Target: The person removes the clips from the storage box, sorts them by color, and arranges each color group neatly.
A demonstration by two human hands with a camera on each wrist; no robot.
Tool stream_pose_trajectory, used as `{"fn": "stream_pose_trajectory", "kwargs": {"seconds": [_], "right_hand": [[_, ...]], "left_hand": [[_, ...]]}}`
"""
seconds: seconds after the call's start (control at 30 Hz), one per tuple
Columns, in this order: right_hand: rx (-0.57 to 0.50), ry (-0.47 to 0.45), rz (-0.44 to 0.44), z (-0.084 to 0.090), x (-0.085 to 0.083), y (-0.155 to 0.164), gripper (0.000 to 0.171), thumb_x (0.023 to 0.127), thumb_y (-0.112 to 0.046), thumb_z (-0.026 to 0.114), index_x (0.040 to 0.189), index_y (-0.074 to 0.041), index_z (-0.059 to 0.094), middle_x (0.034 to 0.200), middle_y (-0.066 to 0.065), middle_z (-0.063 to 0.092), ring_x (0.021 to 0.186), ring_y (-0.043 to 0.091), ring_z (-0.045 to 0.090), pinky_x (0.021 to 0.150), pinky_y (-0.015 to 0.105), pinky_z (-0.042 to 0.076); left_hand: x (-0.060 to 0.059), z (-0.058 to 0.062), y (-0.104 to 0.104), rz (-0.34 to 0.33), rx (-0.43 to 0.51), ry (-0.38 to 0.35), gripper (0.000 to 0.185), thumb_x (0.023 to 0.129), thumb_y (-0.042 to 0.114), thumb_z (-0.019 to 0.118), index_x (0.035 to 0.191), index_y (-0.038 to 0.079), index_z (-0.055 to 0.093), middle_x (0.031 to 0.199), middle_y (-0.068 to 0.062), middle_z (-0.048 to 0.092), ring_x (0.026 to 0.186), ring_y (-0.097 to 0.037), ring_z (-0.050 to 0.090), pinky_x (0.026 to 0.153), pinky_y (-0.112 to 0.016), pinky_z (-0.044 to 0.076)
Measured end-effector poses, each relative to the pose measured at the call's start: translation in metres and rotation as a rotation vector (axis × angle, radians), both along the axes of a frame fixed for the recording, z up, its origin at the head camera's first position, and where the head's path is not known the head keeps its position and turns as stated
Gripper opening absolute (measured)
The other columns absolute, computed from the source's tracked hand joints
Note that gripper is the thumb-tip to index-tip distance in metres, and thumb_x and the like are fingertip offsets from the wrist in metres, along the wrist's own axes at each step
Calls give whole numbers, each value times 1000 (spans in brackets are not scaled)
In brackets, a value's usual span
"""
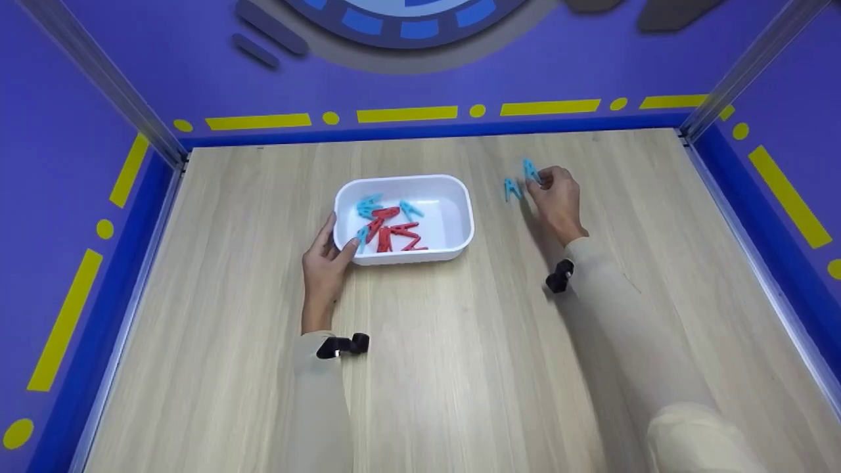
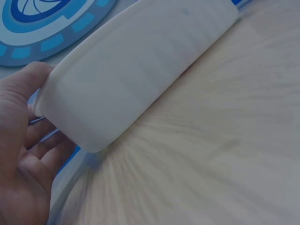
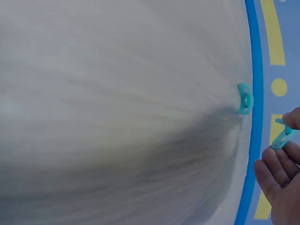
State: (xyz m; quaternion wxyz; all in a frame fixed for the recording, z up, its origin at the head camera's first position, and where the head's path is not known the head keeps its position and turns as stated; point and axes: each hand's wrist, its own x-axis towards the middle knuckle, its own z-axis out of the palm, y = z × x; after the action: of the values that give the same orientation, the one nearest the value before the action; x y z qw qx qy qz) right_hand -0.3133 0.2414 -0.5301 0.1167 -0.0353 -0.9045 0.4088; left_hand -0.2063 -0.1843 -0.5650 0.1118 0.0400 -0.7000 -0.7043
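A white plastic basin (image 1: pixel 414 258) sits on the tabletop with several red clothespins (image 1: pixel 384 240) and several light-blue clothespins (image 1: pixel 410 210) inside. My left hand (image 1: pixel 324 268) grips its left front corner, thumb over the rim and fingers along the outer wall. In the left wrist view the basin's side (image 2: pixel 126 70) fills the upper part, beside the thumb. Right of the basin, my right hand (image 1: pixel 558 202) pinches a light-blue clothespin (image 1: pixel 530 169) between thumb and fingers. Just left of it another light-blue clothespin (image 1: pixel 512 189) rests on the table, also visible in the right wrist view.
The wooden tabletop (image 1: pixel 433 368) runs back to a blue-purple wall (image 1: pixel 407 85) with yellow marks. Side panels with metal edging (image 1: pixel 762 256) stand at the left and right. Black wrist cameras (image 1: pixel 343 345) sit on both sleeves.
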Motion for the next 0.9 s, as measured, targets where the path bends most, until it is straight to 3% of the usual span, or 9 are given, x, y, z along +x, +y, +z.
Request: {"fn": "stream_pose_trajectory", "kwargs": {"seconds": [0.43,0.9], "right_hand": [[49,-99,-81,-13,-2,6,32,105,-14,66,128,8,65,120,21,62,111,34,61,94,43,54],[100,-116,-70,-16,-2,5,33,106,-16,64,125,11,65,117,24,61,108,36,59,94,46,53]], "left_hand": [[-2,-3,0,0,-15,7,71,97,13,81,160,7,48,165,-10,44,153,-25,39,118,-30,41],[-2,-3,0,5,-13,5,71,96,13,82,159,7,49,165,-10,44,153,-25,39,119,-29,40]]}}
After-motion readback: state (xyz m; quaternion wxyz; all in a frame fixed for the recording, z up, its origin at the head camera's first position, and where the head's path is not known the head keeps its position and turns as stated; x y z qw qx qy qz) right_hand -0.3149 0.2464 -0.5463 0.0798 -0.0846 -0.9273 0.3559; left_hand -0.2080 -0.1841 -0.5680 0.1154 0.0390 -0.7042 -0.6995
